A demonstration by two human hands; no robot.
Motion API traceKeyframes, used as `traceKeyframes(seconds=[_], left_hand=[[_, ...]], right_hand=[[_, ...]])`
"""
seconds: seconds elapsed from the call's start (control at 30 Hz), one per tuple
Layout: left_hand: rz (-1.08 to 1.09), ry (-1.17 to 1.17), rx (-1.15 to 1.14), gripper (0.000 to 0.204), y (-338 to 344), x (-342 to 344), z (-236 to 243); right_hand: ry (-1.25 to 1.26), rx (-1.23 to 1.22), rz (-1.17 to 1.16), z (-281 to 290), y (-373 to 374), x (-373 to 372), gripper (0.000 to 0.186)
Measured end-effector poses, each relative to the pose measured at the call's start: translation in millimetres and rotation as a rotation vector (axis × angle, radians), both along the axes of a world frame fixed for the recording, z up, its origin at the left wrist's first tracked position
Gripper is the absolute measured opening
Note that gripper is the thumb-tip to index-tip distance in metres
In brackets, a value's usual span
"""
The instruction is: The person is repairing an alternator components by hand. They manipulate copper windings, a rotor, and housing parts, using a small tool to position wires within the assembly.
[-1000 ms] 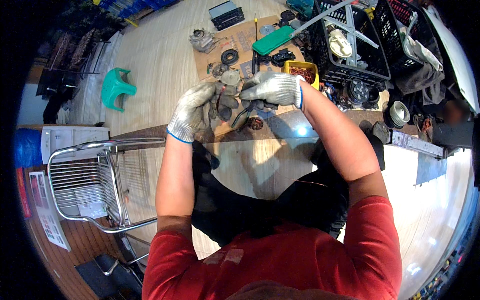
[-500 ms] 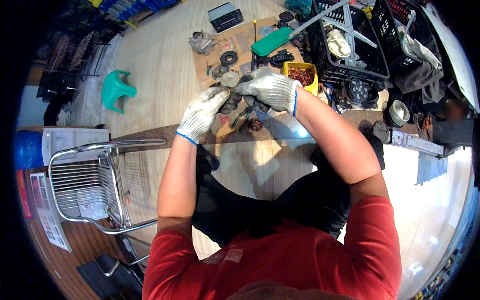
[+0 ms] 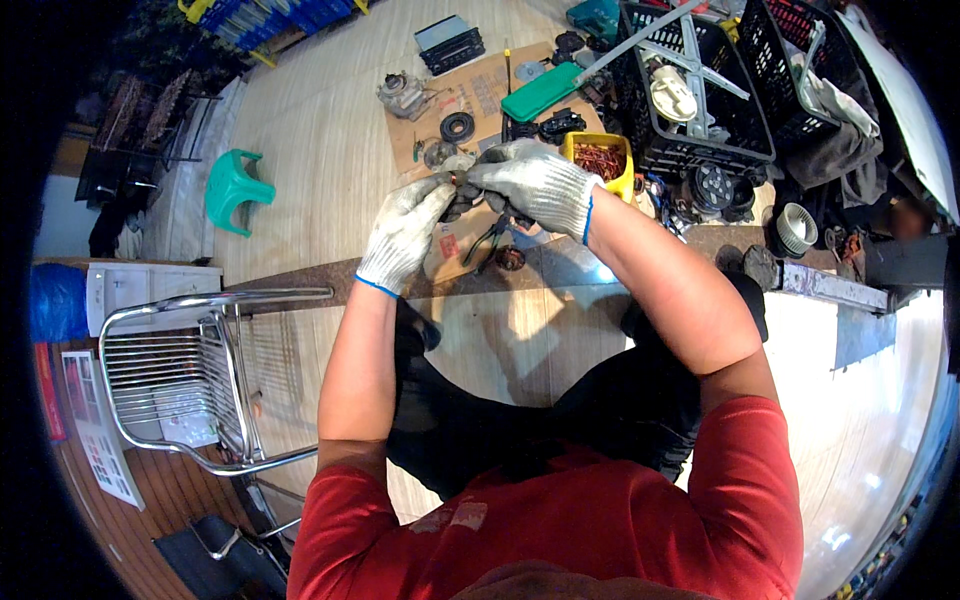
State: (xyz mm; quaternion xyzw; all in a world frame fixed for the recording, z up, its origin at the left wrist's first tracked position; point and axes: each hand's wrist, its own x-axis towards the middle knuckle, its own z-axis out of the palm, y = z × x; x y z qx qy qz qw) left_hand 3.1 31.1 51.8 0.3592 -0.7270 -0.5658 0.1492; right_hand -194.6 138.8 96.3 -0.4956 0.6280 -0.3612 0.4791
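Both hands wear white knit gloves with dark grey palms and fingers. My left hand (image 3: 402, 228) and my right hand (image 3: 535, 183) meet over the cardboard, fingers closed around a small dark piece with a coppery spot. The gloves hide most of that piece, so its kind is unclear. Just below the hands lie dark-handled pliers (image 3: 484, 246) and a small round part with copper windings (image 3: 510, 258). Beyond the fingers are a round metal housing (image 3: 438, 154) and a black ring (image 3: 457, 127). A yellow container (image 3: 628, 165) with copper scraps stands right of my right hand.
Cardboard (image 3: 408, 130) covers the floor under several loose parts. A green flat case (image 3: 540, 93) lies farther off. Black crates (image 3: 655, 140) of parts stand at the right, near a white fan wheel (image 3: 796, 228). At left are a green stool (image 3: 238, 188) and a metal chair (image 3: 160, 375).
My hands have stayed together, with slight shifts of the fingers and wrists. The left glove sits slightly lower and farther right. The view has shifted slightly.
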Motion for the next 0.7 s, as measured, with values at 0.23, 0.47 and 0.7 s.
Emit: traceKeyframes(seconds=[0.23,0.47,0.7], left_hand=[[0.161,0.656,0.528,0.042,-6,-16,-17],[0.216,0.861,0.767,0.042,-6,-10,-11],[0.243,0.826,0.742,0.039,4,-12,3]], right_hand=[[-0.005,-0.164,0.022,-52,-5,28,0.030],[0.081,-0.069,0.034,-57,-8,38,0.036],[0.502,-0.500,0.287,-82,-14,25,0.029]])
